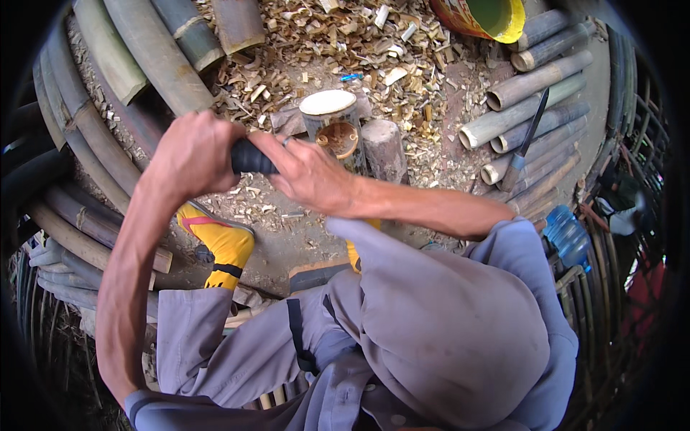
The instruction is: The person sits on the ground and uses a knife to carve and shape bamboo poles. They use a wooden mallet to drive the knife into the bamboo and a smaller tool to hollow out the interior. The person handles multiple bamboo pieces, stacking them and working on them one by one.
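Observation:
Close together in front of me, both hands are closed around a short, dark cylindrical piece (250, 156). My left hand (192, 152) wraps its left end, and my right hand (309, 172) grips the right side with a ring on one finger. Most of the piece is hidden by my fingers, so I cannot tell its exact kind. Just beyond my right hand stands an upright block with a pale cut top (328, 102). An open brown bamboo end (338, 139) shows against it, and a short stump (385, 149) is beside that.
Bamboo lengths (162, 57) lie at the left, and cut bamboo tubes (532, 82) line the right. A knife (532, 126) rests on those tubes. Shavings (316, 43) cover the ground near a yellow-rimmed bucket (496, 21). A blue water bottle (568, 237) sits at right.

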Motion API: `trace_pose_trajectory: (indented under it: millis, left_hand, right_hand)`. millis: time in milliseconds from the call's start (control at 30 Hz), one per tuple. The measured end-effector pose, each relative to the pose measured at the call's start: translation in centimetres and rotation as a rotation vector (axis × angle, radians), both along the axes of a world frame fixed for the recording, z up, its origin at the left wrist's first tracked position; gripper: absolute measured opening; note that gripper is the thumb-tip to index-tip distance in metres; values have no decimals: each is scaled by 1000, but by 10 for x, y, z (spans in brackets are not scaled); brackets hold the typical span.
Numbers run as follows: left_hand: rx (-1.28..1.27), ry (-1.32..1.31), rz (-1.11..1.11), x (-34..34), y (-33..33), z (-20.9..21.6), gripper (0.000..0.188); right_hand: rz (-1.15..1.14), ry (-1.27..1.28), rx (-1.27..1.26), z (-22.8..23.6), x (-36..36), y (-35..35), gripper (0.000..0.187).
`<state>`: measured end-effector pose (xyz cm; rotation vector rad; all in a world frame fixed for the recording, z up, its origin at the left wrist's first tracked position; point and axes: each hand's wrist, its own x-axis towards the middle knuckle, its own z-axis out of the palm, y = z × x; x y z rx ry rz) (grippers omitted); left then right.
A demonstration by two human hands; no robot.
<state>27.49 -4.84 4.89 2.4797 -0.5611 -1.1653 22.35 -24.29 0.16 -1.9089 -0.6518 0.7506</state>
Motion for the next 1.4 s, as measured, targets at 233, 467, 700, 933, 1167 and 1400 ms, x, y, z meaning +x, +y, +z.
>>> trace_pose_trajectory:
  millis: [233, 467, 700, 933, 1167, 1400]
  left_hand:
    - [-89, 610, 846, -141, -39, -28, 38]
    - [-42, 381, 342, -63, -4, -23, 35]
    - [-144, 821, 912, -139, -40, -29, 32]
    - [-262, 355, 1479, -205, -177, -8, 21]
    - [-457, 276, 1552, -157, -149, 16, 47]
    - [-1187, 519, 1153, -129, -194, -7, 100]
  right_hand:
    - [782, -24, -140, -6, 12, -23, 25]
    - [410, -82, -206, 2, 10, -15, 29]
    - [864, -20, -145, -4, 22, -17, 20]
    - [1138, -313, 71, -1, 22, -61, 10]
    - [78, -197, 173, 80, 41, -93, 56]
    - [74, 266, -417, 72, 61, -163, 75]
